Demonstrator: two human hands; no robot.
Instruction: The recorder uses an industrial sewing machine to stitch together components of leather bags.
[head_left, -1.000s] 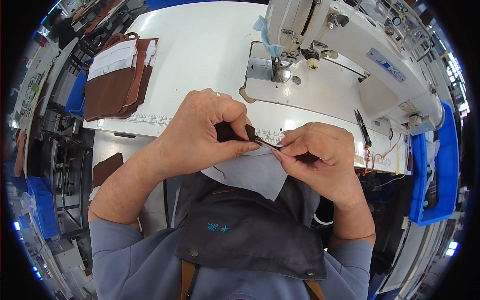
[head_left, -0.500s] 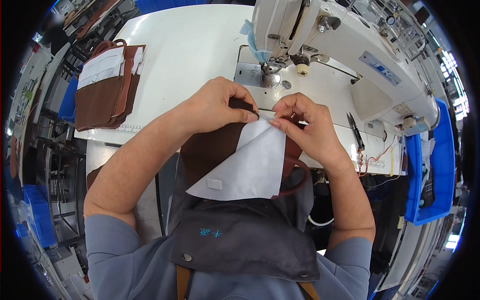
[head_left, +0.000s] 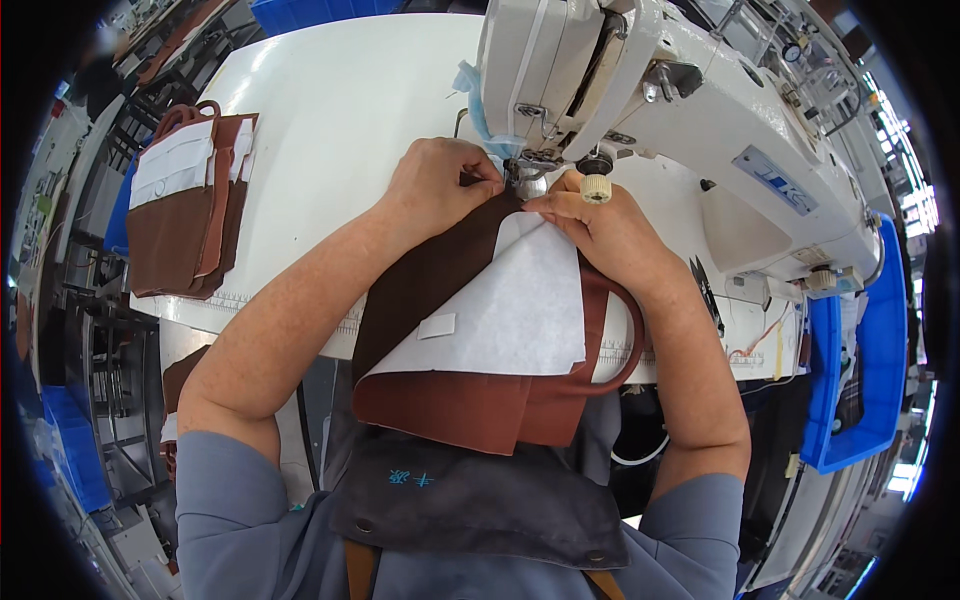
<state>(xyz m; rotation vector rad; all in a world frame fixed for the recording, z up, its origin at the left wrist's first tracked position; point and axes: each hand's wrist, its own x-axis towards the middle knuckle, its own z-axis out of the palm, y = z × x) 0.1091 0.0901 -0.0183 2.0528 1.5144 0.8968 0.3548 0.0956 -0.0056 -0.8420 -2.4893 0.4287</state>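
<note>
My left hand (head_left: 440,182) pinches the upper edge of a dark brown fabric piece (head_left: 425,290), just left of the sewing machine's presser foot area (head_left: 527,182). Close by on the right, my right hand (head_left: 605,225) has thumb and finger closed on the top of the folded-over fabric, whose white backing (head_left: 515,310) faces up. A small white tab (head_left: 437,326) sits on that backing. Beneath lies a reddish-brown bag panel (head_left: 450,402) with a loop handle (head_left: 638,325), overhanging the table's near edge. The machine head partly hides my right fingertips.
The white sewing machine (head_left: 700,130) fills the upper right of the white table (head_left: 330,110). A stack of brown bag pieces (head_left: 180,240) lies at the left. Black thread snips (head_left: 706,292) rest beside my right forearm. A blue bin (head_left: 825,400) stands at the right.
Both hands have carried the fabric and bag panel forward, up to the presser foot. More of the reddish-brown panel and its handle now shows. The view has shifted slightly.
</note>
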